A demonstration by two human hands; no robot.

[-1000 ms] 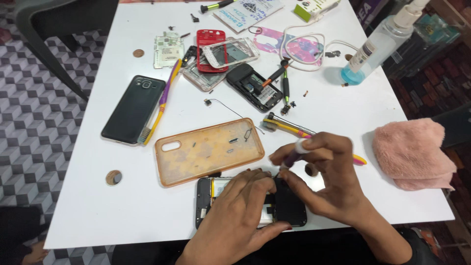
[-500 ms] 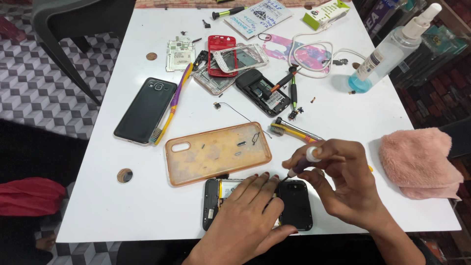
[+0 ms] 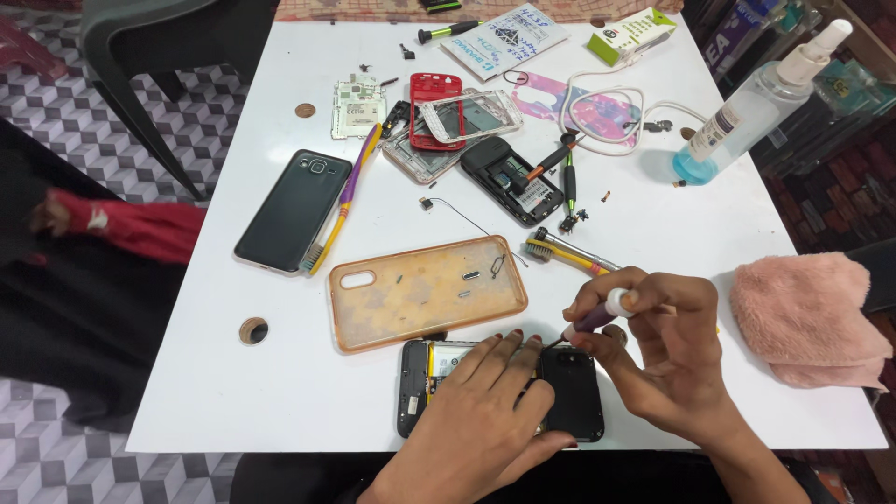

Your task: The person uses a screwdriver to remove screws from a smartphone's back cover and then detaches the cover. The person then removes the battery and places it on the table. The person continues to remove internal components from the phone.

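An opened black phone [image 3: 571, 397] with its back off lies at the near edge of the white table [image 3: 215, 392]. My left hand [image 3: 485, 415] lies flat across its middle, pressing it down. My right hand [image 3: 667, 350] grips a small purple-handled screwdriver [image 3: 597, 317] whose tip touches the phone's upper part. Just beyond the phone rests an amber phone case [image 3: 425, 291] holding a few tiny screws and metal parts.
A black phone [image 3: 294, 210] and a yellow-purple toothbrush [image 3: 341, 201] lie at left. Dismantled phone parts [image 3: 457, 131], more screwdrivers, a cable and a spray bottle [image 3: 756, 103] fill the far side. A pink cloth [image 3: 807, 317] sits at right. A person's red sleeve [image 3: 131, 229] is at the left.
The view has shifted so the table sits higher and further right. My right hand with the screwdriver has settled onto the phone. A red sleeve has come in at the left.
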